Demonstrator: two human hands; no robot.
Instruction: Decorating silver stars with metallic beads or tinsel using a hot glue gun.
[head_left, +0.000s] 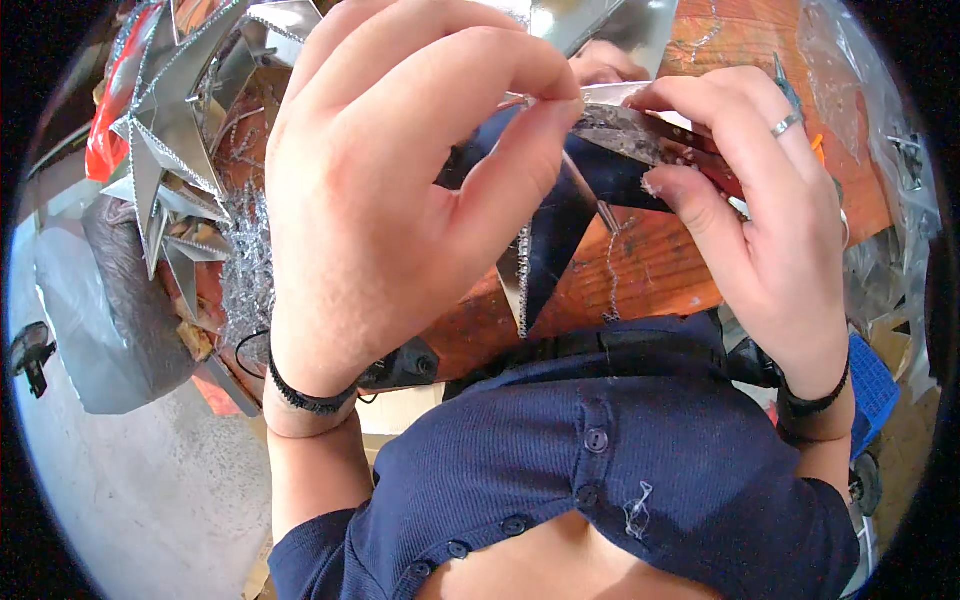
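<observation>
A shiny, mirror-like silver star (560, 225) with beaded silver trim along its edges is held up over the wooden table. My left hand (390, 190) is closed in a pinch at the star's upper edge, thumb against forefinger. What sits between those fingertips is too small to make out. My right hand (760, 190) grips the star's right part, with the thumb below and the fingers above. A thin metallic rod (590, 190) shows in front of the star, and a strand of silver beaded trim (612, 280) hangs beneath it. My left hand hides part of the star.
More silver stars (160, 130) with trimmed edges are piled at the far left, beside a red plastic piece (108, 130). A heap of silver trim (250, 270) lies below them. The reddish wooden table (660, 265) carries clear plastic (840, 80) at its right. A blue crate (875, 385) stands lower right.
</observation>
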